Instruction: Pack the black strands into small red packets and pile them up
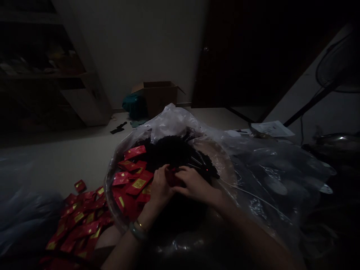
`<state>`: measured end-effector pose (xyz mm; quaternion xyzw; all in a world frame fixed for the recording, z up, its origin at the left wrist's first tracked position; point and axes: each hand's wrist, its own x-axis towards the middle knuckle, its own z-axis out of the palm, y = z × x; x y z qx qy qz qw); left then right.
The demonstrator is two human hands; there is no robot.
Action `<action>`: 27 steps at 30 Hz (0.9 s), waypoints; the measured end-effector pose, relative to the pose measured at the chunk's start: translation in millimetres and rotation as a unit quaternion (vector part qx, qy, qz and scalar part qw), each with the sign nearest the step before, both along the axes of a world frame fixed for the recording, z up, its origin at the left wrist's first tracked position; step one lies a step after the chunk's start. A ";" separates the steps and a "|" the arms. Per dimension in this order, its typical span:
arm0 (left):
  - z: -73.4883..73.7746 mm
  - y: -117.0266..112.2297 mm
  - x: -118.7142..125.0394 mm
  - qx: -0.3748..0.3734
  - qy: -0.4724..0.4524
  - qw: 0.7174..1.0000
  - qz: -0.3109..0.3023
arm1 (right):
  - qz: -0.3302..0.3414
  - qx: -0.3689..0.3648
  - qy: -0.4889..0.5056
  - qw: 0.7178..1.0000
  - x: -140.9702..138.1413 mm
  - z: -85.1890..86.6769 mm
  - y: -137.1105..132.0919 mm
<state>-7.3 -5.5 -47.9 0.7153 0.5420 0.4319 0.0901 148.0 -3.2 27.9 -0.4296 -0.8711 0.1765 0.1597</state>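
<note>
A round basin (107,187) lined with clear plastic stands in front of me, with dark loose material (171,146) heaped in it. My left hand (161,189) and my right hand (195,184) meet over its middle, fingers bent around a small red packet (170,177). Much of that packet is hidden by the fingers, and the light is dim. Several red packets with gold labels (138,183) lie inside the basin, left of my left hand. Just beyond my right hand rests a dark device with a small red light (207,170) and a pale cord (253,195).
More red packets (84,217) are piled outside the basin at the left. Clear plastic sheeting (270,176) spreads to the right. A cardboard box (160,95) and a teal bag (135,105) stand by the wall. A fan (337,63) is at the far right.
</note>
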 end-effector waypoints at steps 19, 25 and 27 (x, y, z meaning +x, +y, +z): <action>28.8 -7.8 1.1 -0.200 -0.017 0.979 -0.028 | -0.064 -0.012 0.016 0.998 26.5 8.0 19.3; 29.0 -2.8 -0.7 -0.287 -0.147 0.936 -0.141 | -0.014 -0.020 0.034 0.999 24.6 0.5 22.0; 30.0 -1.2 -1.8 -0.338 -0.194 0.904 -0.179 | 0.002 -0.014 0.045 0.999 24.8 0.5 22.3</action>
